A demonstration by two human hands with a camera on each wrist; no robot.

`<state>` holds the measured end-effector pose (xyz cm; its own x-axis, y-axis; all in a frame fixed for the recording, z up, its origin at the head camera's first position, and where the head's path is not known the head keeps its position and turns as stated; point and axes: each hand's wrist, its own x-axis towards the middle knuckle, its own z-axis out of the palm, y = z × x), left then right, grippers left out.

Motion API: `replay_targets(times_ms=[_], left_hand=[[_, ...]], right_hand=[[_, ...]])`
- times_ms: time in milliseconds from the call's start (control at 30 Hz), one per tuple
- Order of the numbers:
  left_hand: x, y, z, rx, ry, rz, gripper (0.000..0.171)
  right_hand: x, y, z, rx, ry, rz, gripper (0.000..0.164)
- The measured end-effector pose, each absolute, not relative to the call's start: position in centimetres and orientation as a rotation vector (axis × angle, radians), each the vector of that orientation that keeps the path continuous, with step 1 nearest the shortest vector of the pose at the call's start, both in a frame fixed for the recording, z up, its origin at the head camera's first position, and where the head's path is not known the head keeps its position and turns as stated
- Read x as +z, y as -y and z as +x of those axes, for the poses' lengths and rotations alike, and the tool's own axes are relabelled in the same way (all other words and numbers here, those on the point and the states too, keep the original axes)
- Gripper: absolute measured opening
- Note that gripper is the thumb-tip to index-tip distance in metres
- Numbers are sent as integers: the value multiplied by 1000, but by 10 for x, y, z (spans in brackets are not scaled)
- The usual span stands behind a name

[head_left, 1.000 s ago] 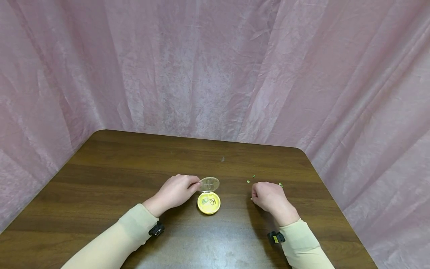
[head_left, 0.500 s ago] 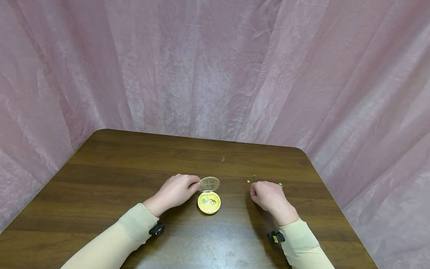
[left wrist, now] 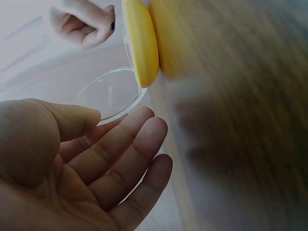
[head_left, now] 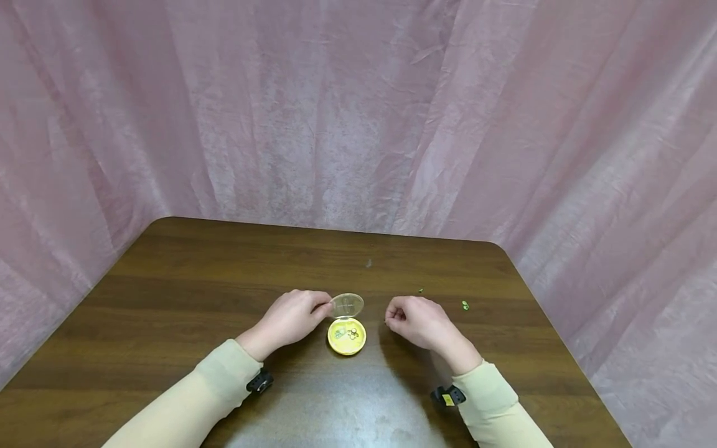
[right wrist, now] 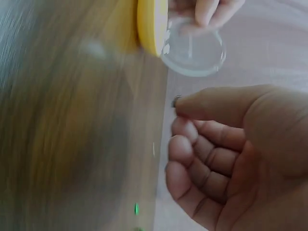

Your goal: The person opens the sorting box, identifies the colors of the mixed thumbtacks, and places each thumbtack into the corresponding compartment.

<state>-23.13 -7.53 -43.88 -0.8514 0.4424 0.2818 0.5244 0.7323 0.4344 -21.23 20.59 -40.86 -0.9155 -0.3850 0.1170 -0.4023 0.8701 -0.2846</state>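
Note:
A round yellow case stands on the table with its clear lid raised. My left hand pinches the lid's edge between thumb and index finger, the other fingers loosely bent in the left wrist view. Inside the case lie several tiny greenish and dark pieces. Just right of the case, my right hand is held with its fingers curled. Between its thumb and index fingertip it pinches a tiny dark piece, whose kind I cannot tell.
Tiny green pieces lie on the brown wooden table to the right of my right hand, and another green piece lies beyond it. A pink curtain hangs behind the table's far edge.
My right hand has moved left toward the yellow case, over the spot where a green piece showed before. The left hand still holds the lid in the same place.

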Motion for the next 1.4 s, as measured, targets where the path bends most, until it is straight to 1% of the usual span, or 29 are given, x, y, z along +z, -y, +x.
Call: replay_targets(times_ms=[133,233,367,467,633,700,933,1100,1167,1233,1300,1400], left_hand=[[-440,75,-231,-763,2770,-775,17],[-441,75,-231,-767,2765,-777,16],[-442,75,-231,-760,2763,-777,15],[-443,75,-231,-753,2759,-781,15],[-443,75,-231,-742,2751,-787,15],[-443,75,-230,-738,2749,-785,15],[-443,75,-230,-742,2753,-786,16],[-443,75,-229,-744,2750,-777,14],[-442,75,-229,-746,2746,-779,14],[-442,76,-229,-744,2743,-784,14],[-441,76,-229,-744,2743,-789,14],[-440,76,-230,-751,2743,-795,14]], right_hand=[[-406,-193,-212,801,2980,700,7],[-404,-187,-212,1174,2956,738,5],[-401,-183,-212,1750,2808,760,18],[-399,-182,-211,2159,2603,780,24],[-396,-182,-210,2678,2175,915,10],[-394,-182,-208,2784,2053,1000,10],[-387,-181,-203,2895,1858,1263,17],[-384,-181,-201,2908,1807,1348,21],[-383,-181,-201,2862,1849,1307,19],[-382,-182,-202,2746,1966,1207,14],[-381,-182,-202,2527,2159,1082,10],[-382,-181,-202,2063,2493,926,12]])
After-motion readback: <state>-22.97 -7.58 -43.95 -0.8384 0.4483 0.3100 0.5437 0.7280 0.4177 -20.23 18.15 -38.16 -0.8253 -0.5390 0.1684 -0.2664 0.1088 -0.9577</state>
